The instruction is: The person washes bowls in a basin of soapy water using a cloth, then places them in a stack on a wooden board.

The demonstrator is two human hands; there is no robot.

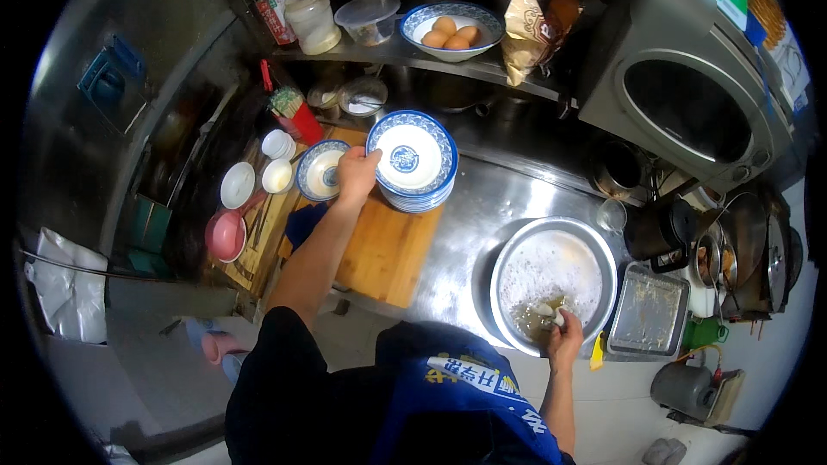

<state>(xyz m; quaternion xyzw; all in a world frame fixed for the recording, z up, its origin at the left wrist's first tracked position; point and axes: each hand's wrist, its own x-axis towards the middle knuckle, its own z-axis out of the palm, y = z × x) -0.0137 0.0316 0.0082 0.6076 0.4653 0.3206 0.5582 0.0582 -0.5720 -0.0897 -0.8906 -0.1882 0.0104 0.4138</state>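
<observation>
My left hand [357, 174] grips the left rim of a blue-and-white patterned bowl [407, 154], its thumb over the edge. That bowl is at the top of a stack of similar bowls [418, 202] on a wooden cutting board [384, 257]. Just left of my wrist, another patterned bowl [313, 168] sits apart from the stack. At the front edge of a large metal basin [496, 300], my right hand [566, 338] pinches a wet white item [558, 319], perhaps a cloth. Foamy water [549, 265] fills much of the basin.
White bowls [237, 185], a pink ladle [223, 232] and a red chopstick holder [303, 126] stand at left. Right of the basin lie a metal tray [648, 310] and a dark kettle [665, 232]. A shelf above holds a bowl of eggs [455, 35]; a microwave [685, 103] is at upper right.
</observation>
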